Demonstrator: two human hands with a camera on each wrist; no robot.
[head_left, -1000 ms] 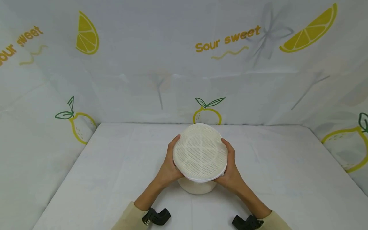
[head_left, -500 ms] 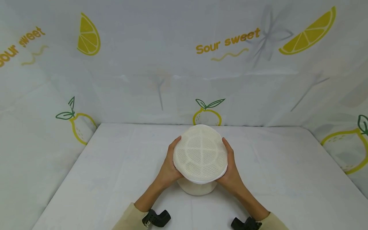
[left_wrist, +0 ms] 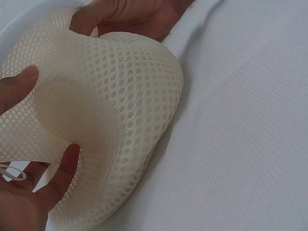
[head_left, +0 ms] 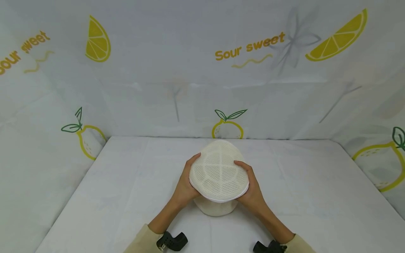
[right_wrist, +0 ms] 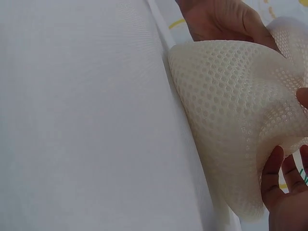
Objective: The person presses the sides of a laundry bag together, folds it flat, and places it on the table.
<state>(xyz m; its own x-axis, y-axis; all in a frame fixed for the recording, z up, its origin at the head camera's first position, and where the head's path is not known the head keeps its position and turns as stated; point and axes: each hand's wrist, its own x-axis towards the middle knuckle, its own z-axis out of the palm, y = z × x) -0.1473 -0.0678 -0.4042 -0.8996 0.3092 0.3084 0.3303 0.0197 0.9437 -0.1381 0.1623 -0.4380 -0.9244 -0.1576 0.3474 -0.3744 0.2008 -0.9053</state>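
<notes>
The bag, cream mesh with a white rim, sits directly between the left hand and the right hand, touching both, so neither is nearer. Its long axis looks roughly upright from the table: a flared lower end seems to rest on the white covering, a narrower waist comes above it, and a broad round top faces up. Both hands grip it from opposite sides, fingers partly curled and spread wide; in the left wrist view the left fingers press into the mesh near the waist, and in the head view a right finger laps over the top's edge. How firm the grips are, I cannot tell. Counted: one bag, one table, two hands, two sleeves, two black wrist cameras; on the backdrop, three whole lemons, two slices and two "Sour sweet" letterings.
</notes>
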